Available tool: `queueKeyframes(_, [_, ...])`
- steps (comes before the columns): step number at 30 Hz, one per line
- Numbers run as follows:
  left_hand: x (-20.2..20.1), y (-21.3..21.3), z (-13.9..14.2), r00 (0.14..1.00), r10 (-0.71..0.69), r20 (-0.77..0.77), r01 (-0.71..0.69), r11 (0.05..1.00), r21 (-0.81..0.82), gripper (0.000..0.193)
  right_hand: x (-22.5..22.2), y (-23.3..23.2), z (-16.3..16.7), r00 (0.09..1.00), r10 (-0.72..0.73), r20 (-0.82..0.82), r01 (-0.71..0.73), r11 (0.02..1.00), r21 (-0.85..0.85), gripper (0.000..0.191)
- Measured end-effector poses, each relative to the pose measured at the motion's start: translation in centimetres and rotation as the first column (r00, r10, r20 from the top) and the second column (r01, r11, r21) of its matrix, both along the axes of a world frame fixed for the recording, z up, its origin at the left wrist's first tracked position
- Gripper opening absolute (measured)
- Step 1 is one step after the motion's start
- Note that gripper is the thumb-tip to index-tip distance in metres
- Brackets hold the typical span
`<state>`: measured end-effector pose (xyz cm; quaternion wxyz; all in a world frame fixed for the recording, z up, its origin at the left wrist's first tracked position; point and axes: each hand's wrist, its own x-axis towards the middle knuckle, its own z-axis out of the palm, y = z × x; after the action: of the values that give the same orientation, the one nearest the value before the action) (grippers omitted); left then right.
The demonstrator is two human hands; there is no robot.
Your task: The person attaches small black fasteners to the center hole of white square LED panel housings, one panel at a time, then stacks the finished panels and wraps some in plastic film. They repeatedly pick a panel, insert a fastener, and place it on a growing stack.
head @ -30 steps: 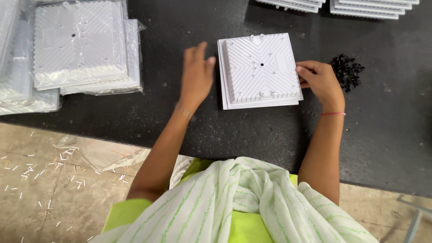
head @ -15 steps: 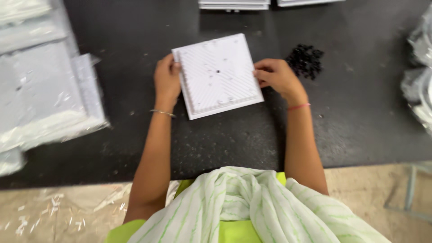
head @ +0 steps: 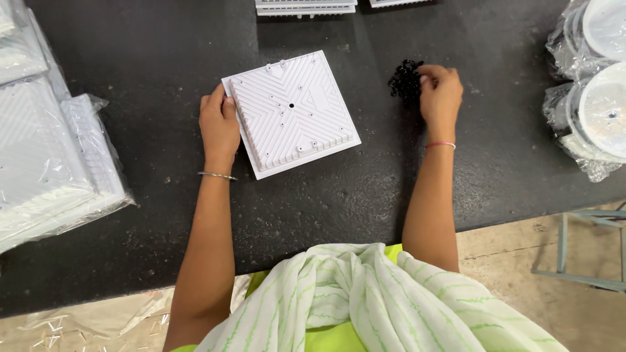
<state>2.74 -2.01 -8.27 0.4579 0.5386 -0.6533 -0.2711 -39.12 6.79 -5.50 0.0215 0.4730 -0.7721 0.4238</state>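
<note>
White square panel (head: 291, 112) – ridged chevrons, small holes – lies flat on the black table (head: 163, 52). Left hand (head: 219, 125) loosely grips its edge; right hand (head: 440, 94) pinches into black bits (head: 404, 79)

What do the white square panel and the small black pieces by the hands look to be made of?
White square panel: looks like moulded plastic, matt white, judging by its crisp ridged chevron pattern, small holes and thin flat rim. The left hand rests on its edge. Small black pieces: probably plastic or rubber, slightly glossy; too small to tell which. The right hand touches the pile.
</note>
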Motion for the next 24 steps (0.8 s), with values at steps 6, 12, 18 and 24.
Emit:
queueKeyframes(6, [0.2,0.1,-0.2,1.000,-0.004,-0.001,0.004,1.000,0.004,0.031,1.7,-0.7,-0.8,0.981,0.191,0.027,-0.189,0.980,-0.058,0.021])
queueKeyframes(12, [0.2,0.0,-0.5,1.000,0.002,-0.012,-0.003,1.000,-0.005,0.029,1.6,-0.4,-0.4,0.972,0.235,-0.002,-0.235,0.972,0.028,0.021])
queueKeyframes(18, [0.3,-0.1,-0.8,1.000,0.011,0.004,-0.011,1.000,0.003,0.029,1.5,0.2,0.6,0.981,0.178,0.079,-0.176,0.984,-0.030,0.019])
queueKeyframes(24, [0.3,-0.2,-0.8,1.000,0.005,0.008,-0.005,1.000,-0.025,0.028,3.4,-0.2,1.0,0.962,0.260,0.086,-0.267,0.960,0.088,0.021])
